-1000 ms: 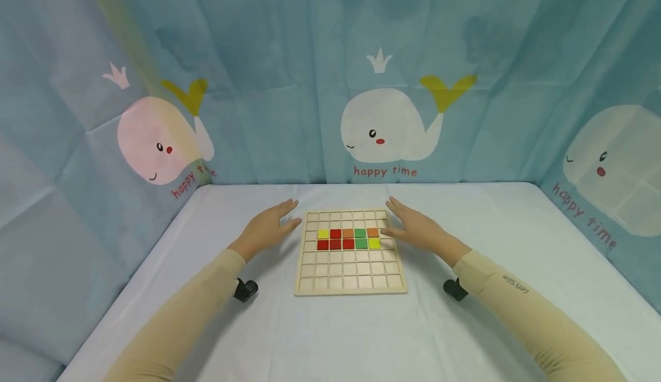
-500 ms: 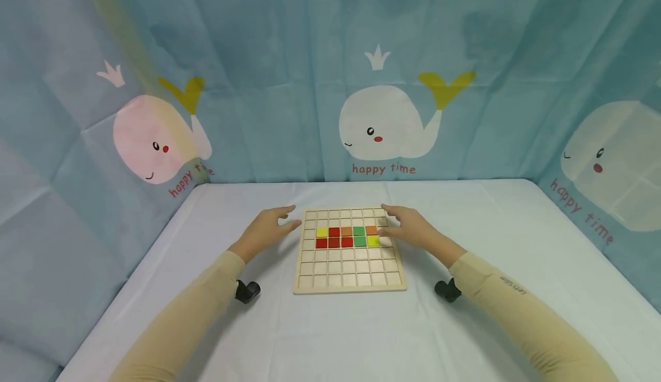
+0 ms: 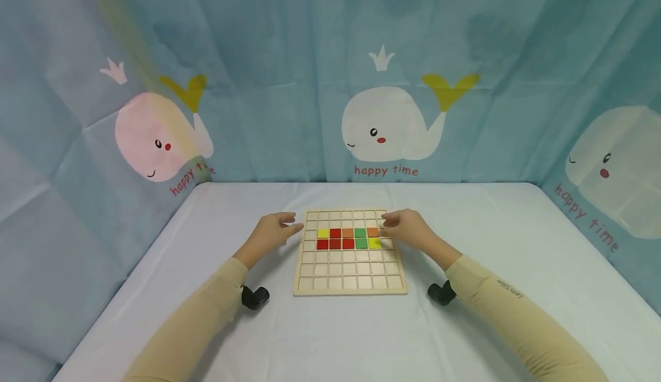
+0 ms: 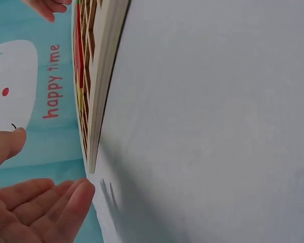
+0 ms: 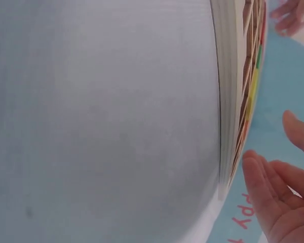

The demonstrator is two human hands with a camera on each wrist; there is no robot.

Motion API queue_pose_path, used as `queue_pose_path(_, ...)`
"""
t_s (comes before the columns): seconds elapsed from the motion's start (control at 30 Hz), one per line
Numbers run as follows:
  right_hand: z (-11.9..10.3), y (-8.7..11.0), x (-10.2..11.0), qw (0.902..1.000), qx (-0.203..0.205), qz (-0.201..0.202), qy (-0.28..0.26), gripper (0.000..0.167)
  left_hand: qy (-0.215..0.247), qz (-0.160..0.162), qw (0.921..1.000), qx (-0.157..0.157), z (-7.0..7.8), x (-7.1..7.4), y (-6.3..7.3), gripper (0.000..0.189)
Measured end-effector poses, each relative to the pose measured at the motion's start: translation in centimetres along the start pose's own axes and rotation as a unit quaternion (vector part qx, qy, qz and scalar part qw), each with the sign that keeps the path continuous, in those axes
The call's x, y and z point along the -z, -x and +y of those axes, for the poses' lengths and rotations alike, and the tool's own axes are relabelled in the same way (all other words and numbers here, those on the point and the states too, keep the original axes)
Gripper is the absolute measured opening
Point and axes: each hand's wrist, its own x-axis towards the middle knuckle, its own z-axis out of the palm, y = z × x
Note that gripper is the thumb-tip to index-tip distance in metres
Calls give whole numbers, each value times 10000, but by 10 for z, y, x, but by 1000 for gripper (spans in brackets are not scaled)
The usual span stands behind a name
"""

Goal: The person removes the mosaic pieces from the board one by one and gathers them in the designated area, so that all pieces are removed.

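A white cloth covers the bench (image 3: 330, 342), its surface lightly creased and shadowed beneath the arms. Pale blue curtains (image 3: 268, 129) stand behind it and along both sides, folded and wrinkled, with a yellowish band running down the left one.

Each wall bears a printed whale: the middle whale (image 3: 384, 124) is white with a yellow tail and a crown (image 3: 381, 59) above it, the left whale (image 3: 147, 135) looks pinkish, and the right whale (image 3: 614, 175) is cut off by the picture's edge. Under each runs red lettering (image 3: 386, 170) reading "happy time" (it turns sideways in the left wrist view). Small dark print (image 3: 510, 288) marks the right sleeve (image 3: 527, 324), too small to read surely.

A wooden grid board (image 3: 335, 269) lies flat on the bench, between the hands. Two rows of coloured tiles (image 3: 348, 244), red, yellow, orange and green, sit in its squares.

The left hand (image 3: 268, 233) is beside the board's left edge, fingers loose, grasping nothing. The right hand (image 3: 408, 227) is at the right edge, its thumb near an orange tile (image 3: 373, 232), fingers relaxed and holding nothing; whether it touches the board, I cannot tell.
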Motion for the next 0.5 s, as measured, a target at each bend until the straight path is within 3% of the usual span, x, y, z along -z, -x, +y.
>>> queue_pose_path(0.5, -6, -1, -1, 9940, -755, -159, -774, 42, 1037, -171, 9923, 658, -1, -2, 1, 61)
